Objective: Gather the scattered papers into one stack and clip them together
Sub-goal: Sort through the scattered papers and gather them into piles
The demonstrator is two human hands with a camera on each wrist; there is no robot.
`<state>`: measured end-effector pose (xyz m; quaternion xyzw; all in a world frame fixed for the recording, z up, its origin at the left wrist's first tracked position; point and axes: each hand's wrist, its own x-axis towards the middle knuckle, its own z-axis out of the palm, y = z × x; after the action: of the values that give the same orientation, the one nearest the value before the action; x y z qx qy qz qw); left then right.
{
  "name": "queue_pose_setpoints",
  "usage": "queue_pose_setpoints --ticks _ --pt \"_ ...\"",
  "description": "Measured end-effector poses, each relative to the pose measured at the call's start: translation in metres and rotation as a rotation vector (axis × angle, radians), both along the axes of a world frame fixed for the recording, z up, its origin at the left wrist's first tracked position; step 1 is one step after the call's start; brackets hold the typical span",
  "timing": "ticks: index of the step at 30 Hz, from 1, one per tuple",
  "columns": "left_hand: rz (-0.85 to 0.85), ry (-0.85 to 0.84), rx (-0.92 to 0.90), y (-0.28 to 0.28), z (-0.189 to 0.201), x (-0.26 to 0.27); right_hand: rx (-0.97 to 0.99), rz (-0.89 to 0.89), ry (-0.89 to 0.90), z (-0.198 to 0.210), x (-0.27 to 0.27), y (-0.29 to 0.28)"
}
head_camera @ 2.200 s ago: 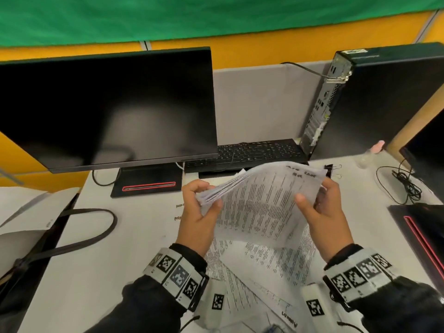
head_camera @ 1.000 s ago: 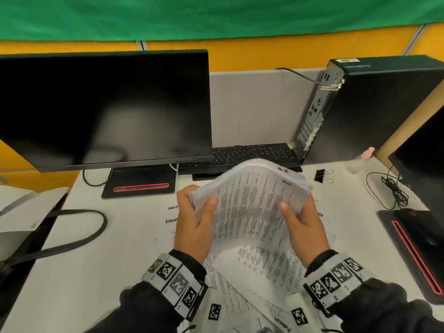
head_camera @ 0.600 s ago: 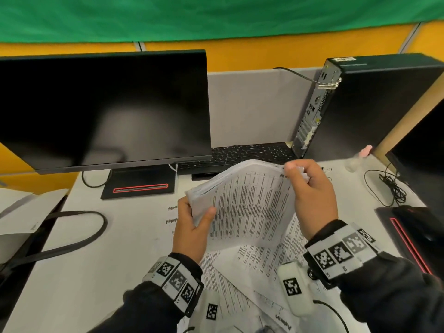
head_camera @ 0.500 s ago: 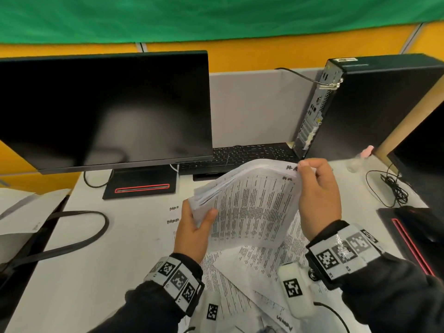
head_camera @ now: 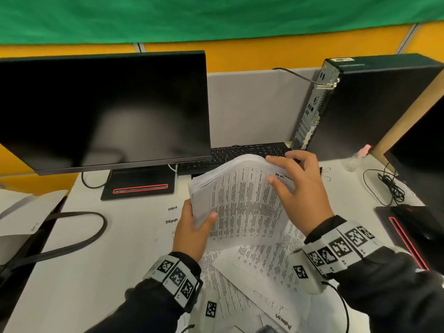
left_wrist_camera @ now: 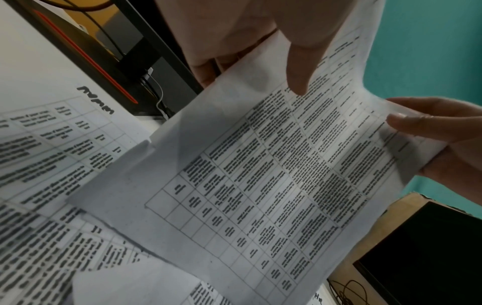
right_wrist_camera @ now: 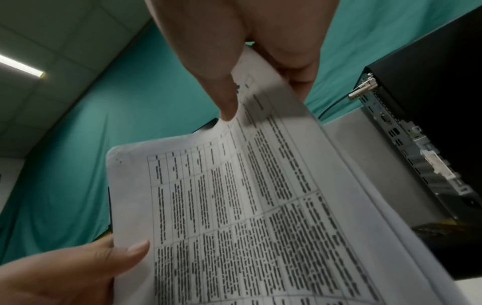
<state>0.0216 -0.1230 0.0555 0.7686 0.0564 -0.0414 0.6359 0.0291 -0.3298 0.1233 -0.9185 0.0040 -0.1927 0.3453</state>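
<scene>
I hold a thick stack of printed papers tilted up above the desk. My left hand grips its left edge, thumb on the top sheet. My right hand pinches the far right corner, thumb on the front and fingers behind. The left wrist view has the stack under my left thumb. In the right wrist view my right thumb presses on the stack. Several loose sheets lie scattered under the stack. A black binder clip peeks out behind my right hand.
A dark monitor stands at the back left, a keyboard behind the stack, and a black PC tower at the back right. A bag strap lies at the left. Cables and a small bottle sit at the right.
My right hand has moved from the stack's right edge up to its far right corner. My left hand has slid lower along the left edge, and the stack stands more upright.
</scene>
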Motion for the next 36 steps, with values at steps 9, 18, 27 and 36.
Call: queue_pose_setpoints --ticks 9,18,27,36 --pt "0.095 0.057 -0.061 0.004 -0.007 0.004 0.647 -0.057 0.188 -0.023 -0.009 -0.012" --pt "0.116 -0.116 -0.096 -0.006 0.006 0.005 0.499 -0.098 0.145 -0.027 -0.019 0.003" --pt "0.062 0.042 -0.025 -0.012 -0.011 0.005 0.359 -0.043 0.465 -0.065 -0.021 0.002" --pt "0.072 0.118 0.075 -0.002 -0.010 0.014 0.497 -0.070 0.435 -0.062 -0.014 -0.017"
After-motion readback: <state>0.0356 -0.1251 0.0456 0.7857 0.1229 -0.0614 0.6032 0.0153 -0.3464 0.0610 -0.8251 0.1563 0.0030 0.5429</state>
